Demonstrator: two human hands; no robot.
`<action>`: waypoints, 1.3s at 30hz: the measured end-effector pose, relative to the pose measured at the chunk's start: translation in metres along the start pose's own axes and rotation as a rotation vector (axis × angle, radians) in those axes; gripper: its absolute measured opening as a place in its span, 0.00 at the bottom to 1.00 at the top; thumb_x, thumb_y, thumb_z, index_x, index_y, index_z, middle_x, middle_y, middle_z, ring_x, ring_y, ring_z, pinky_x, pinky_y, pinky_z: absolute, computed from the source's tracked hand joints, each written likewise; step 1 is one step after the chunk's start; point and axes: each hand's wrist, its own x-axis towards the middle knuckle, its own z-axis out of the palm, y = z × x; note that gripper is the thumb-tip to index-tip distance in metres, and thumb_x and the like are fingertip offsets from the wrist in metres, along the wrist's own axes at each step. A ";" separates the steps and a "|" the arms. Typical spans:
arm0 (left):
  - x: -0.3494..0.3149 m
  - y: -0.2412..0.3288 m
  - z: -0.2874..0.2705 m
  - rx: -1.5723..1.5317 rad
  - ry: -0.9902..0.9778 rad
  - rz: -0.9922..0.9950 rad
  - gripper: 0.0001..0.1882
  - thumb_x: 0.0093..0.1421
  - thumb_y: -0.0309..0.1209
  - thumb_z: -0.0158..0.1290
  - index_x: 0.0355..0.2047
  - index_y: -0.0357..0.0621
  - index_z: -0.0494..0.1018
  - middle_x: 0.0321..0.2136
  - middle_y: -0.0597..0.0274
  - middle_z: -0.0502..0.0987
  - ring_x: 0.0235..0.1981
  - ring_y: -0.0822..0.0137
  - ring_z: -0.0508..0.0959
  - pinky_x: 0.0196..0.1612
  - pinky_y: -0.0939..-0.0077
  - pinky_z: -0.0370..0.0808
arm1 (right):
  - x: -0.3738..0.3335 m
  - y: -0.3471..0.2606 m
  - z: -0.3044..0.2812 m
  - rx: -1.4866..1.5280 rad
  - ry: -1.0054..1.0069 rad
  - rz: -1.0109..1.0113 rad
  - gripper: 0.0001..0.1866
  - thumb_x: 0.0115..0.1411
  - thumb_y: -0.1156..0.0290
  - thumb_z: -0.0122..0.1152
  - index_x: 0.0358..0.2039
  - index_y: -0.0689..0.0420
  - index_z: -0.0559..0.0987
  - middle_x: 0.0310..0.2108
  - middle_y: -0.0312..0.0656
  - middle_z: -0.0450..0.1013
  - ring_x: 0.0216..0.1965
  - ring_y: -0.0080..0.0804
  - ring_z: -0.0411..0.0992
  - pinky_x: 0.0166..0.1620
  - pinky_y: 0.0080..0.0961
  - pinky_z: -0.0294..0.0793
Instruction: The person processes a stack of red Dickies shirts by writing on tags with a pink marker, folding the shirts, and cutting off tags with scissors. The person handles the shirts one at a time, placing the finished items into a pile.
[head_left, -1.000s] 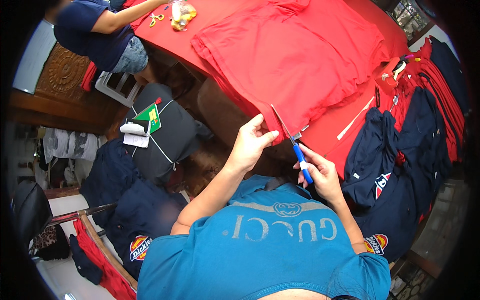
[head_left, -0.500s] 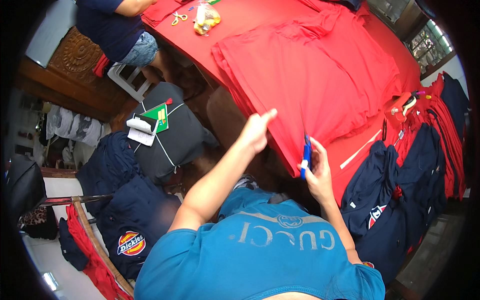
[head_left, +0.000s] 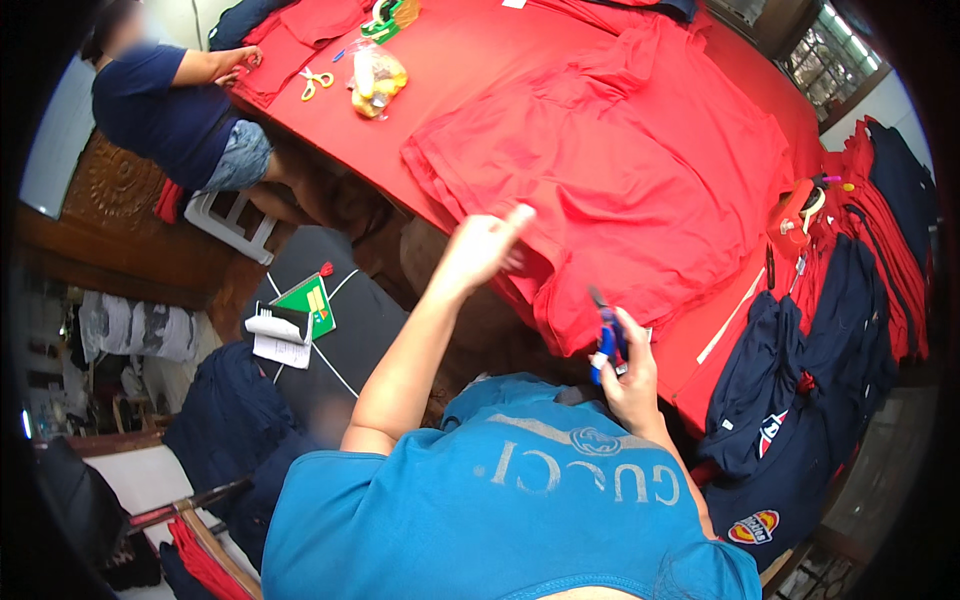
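Observation:
My right hand (head_left: 634, 375) is closed around blue-handled scissors (head_left: 606, 345), whose dark blade points away from me over the table's near edge. Beneath the blade lies a red garment (head_left: 620, 180), spread in loose folds across the red-covered table. My left hand (head_left: 478, 250) hovers by the garment's left edge, slightly blurred, with its fingers apart and nothing visible in them.
Yellow scissors (head_left: 317, 84), a plastic bag of yellow items (head_left: 377, 82) and a green tape dispenser (head_left: 383, 20) lie at the far left. Another person (head_left: 165, 110) stands there. Navy garments (head_left: 840, 350) hang at right; a tied dark bundle (head_left: 350, 330) sits at left.
My left hand has shifted left, its fingers now spread further. The scissors have tilted in my right hand. The garment's near edge has moved and bunched; the view has turned left.

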 end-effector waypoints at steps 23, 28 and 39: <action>0.169 0.095 -0.137 -0.760 -0.049 0.482 0.19 0.63 0.24 0.50 0.53 0.36 0.63 0.49 0.54 0.69 0.52 0.57 0.73 0.62 0.54 0.66 | 0.065 0.029 -0.140 0.825 0.592 0.188 0.29 0.57 0.80 0.62 0.58 0.57 0.64 0.35 0.35 0.70 0.33 0.21 0.69 0.39 0.21 0.70; 0.095 0.078 -0.064 -0.034 -0.091 0.498 0.19 0.63 0.39 0.53 0.47 0.39 0.69 0.42 0.56 0.75 0.44 0.65 0.76 0.47 0.70 0.73 | 0.062 0.095 -0.177 0.509 0.872 0.024 0.29 0.61 0.81 0.55 0.61 0.62 0.57 0.41 0.44 0.71 0.43 0.36 0.74 0.46 0.30 0.76; -0.039 -0.036 0.036 0.593 0.321 0.301 0.24 0.62 0.45 0.54 0.19 0.35 0.69 0.12 0.58 0.69 0.16 0.73 0.67 0.22 0.72 0.65 | 0.030 0.044 -0.006 -0.259 0.032 -0.099 0.31 0.53 0.88 0.50 0.60 0.59 0.64 0.47 0.54 0.68 0.48 0.48 0.71 0.46 0.34 0.74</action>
